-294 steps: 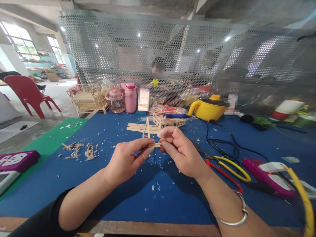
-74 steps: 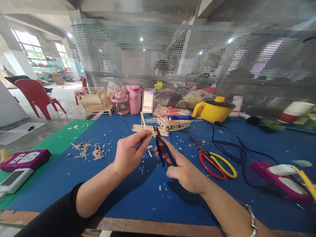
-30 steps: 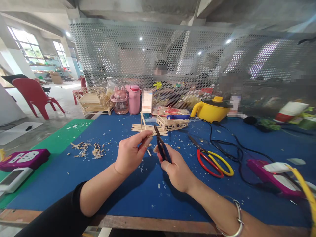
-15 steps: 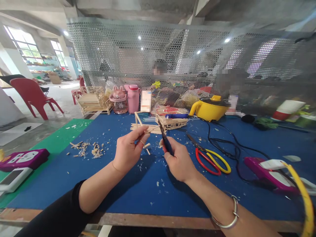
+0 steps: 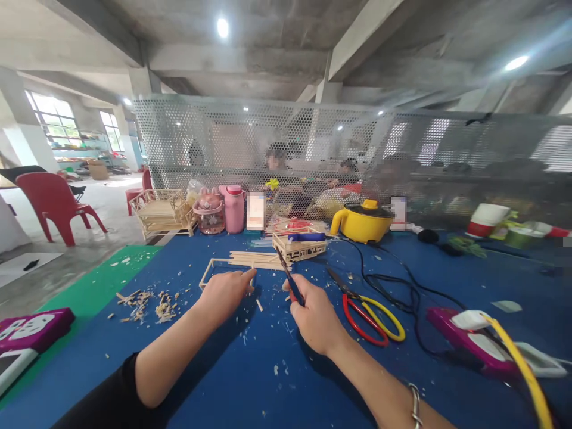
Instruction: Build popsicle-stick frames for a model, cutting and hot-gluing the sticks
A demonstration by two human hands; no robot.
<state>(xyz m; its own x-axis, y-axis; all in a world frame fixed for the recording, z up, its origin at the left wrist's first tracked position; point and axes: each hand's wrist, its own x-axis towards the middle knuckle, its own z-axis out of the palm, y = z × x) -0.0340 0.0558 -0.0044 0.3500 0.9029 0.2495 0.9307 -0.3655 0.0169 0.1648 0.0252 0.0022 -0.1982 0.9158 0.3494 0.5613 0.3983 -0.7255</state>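
My left hand rests low on the blue mat, its fingertips on a thin wooden stick frame that lies flat there. My right hand is closed round small dark cutters whose tips point up and away, just right of the frame. A bundle of loose sticks and a small stick-built model lie just beyond both hands.
Red-and-yellow scissors and black cables lie to the right, with a pink device and a yellow kettle. Wood scraps are scattered at left, near a purple power strip. People sit behind a mesh screen.
My left hand has lowered the stick frame from the air onto the mat. My right hand keeps the cutters and has dropped slightly. The camera has tilted upward.
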